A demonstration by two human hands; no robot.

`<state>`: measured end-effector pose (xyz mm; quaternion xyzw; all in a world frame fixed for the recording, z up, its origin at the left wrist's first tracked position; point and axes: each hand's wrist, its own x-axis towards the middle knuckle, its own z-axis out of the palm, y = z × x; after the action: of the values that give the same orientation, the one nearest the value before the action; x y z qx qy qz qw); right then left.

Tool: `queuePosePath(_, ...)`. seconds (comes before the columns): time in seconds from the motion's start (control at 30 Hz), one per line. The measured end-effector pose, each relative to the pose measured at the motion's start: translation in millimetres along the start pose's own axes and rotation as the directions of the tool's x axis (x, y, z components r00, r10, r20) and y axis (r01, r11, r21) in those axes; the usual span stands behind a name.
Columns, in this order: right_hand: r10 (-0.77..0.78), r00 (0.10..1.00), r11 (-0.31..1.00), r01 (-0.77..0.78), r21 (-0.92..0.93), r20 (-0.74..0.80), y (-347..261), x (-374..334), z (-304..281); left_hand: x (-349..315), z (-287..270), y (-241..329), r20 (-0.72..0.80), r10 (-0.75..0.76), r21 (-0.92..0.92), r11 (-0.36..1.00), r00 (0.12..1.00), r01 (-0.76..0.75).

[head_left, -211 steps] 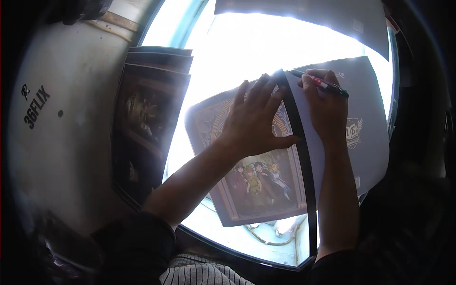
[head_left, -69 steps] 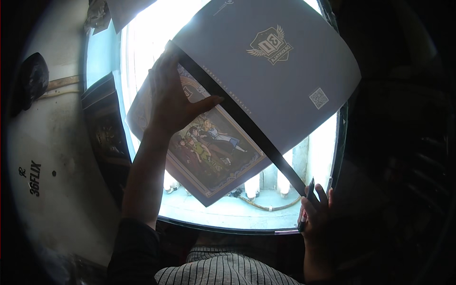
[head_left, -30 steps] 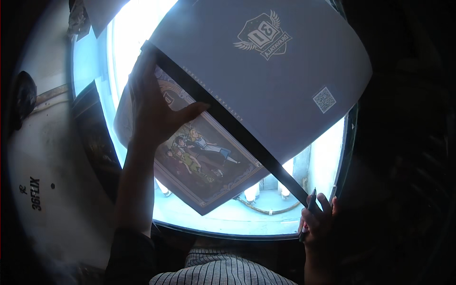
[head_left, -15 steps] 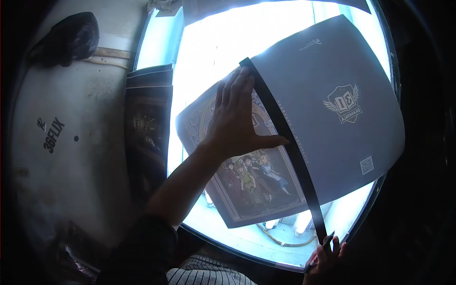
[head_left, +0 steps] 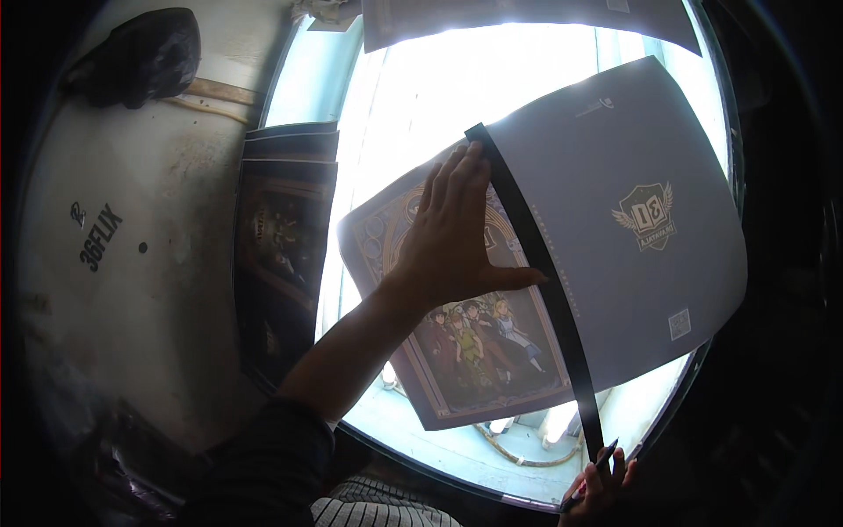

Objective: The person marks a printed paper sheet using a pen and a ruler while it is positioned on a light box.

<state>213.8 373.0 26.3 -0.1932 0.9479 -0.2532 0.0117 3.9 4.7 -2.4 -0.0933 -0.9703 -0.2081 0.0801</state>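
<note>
A large printed cover sheet [head_left: 650,299] lies aslant on a brightly lit glass light table [head_left: 395,88]. Its left part carries a framed picture of cartoon figures, its right part a mirrored winged crest. Across it runs a long black ruler [head_left: 549,263], reaching past the sheet's lower edge. My left hand [head_left: 452,233] lies spread over the sheet, fingertips by the ruler's upper end and thumb on its middle. At the ruler's lower end my right hand [head_left: 599,492] is closed around a slim dark pen [head_left: 604,458], point upward.
Dark printed sheets [head_left: 281,237] lie stacked along the light table's left side. Another sheet [head_left: 527,13] covers its far edge. Further left, a black plastic bag [head_left: 154,57] rests on a pale surface [head_left: 105,316] with black lettering.
The whole view has shifted, so everything appears slightly lower and mostly further right. Both hands, the ruler and the sheet keep nearly the same places relative to one another.
</note>
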Motion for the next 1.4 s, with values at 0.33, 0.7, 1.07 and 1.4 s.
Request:
queuePosePath(0.33,0.019,0.989,0.999,-0.012,-0.046,0.144,3,-3,-3,-2,-4,4,0.060,-0.064,0.067,0.996,0.996,0.060)
queuePosePath(0.7,0.002,0.998,1.000,-0.003,0.015,0.070,10,-18,7,-4,-3,3,0.060,-0.078,0.100,0.992,0.995,0.072)
queuePosePath(1.07,0.009,0.999,1.000,-0.009,-0.010,0.046,0,-3,1,-6,-1,0,0.045,-0.074,0.078,0.994,0.996,0.071)
queuePosePath(1.4,-0.001,0.999,1.000,0.001,-0.011,0.036,-2,0,1,-6,-4,1,0.084,-0.094,0.135,0.987,0.992,0.082)
